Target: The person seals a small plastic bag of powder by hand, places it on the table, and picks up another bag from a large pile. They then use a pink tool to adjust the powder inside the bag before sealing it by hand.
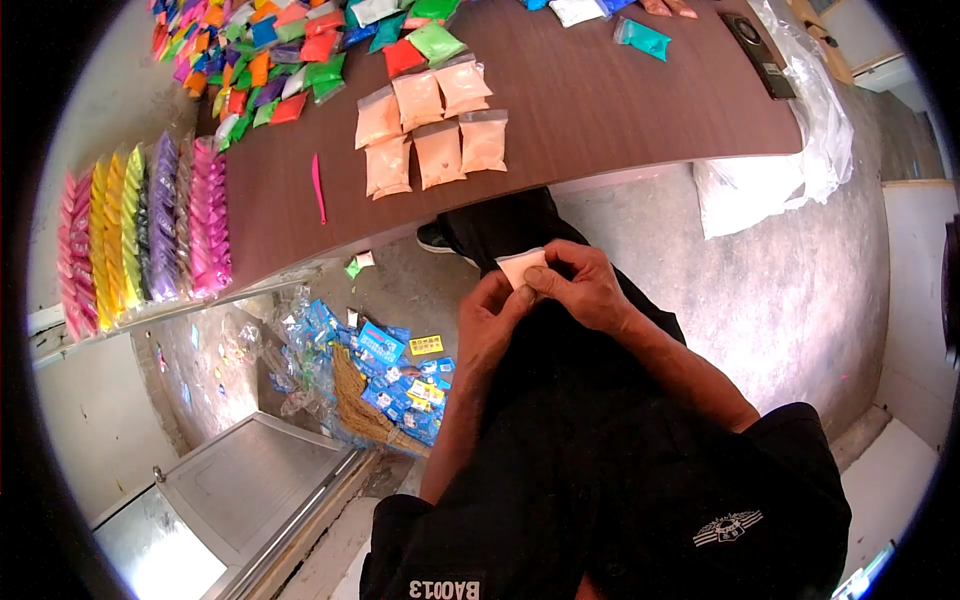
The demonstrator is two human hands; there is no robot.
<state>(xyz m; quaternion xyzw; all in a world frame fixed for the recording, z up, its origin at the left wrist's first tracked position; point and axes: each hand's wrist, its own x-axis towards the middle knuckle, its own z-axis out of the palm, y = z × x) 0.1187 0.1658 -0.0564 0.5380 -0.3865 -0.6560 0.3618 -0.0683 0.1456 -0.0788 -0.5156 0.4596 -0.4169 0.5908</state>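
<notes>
Over my lap, both hands pinch a small peach-coloured clay packet (517,266) in clear plastic. My left hand (487,312) grips its lower left side, fingers closed. From the right, my right hand (587,287) holds it, thumb pressed on its face. The two thumbs are close together near the packet's lower edge, and the fingertips behind it are hidden. Ahead, near the table edge, lie several similar peach packets (438,153) in two rough rows. A thin pink plastic tool (319,188) rests on the brown table (600,118) to their left.
Many coloured packets (270,60) are heaped at the back left, with filled strips of packets (145,225) hanging off the left edge. A teal packet (642,39) and a dark phone-like device (757,55) lie right. Blue wrappers (400,375) and a broom (362,400) are on the floor.
</notes>
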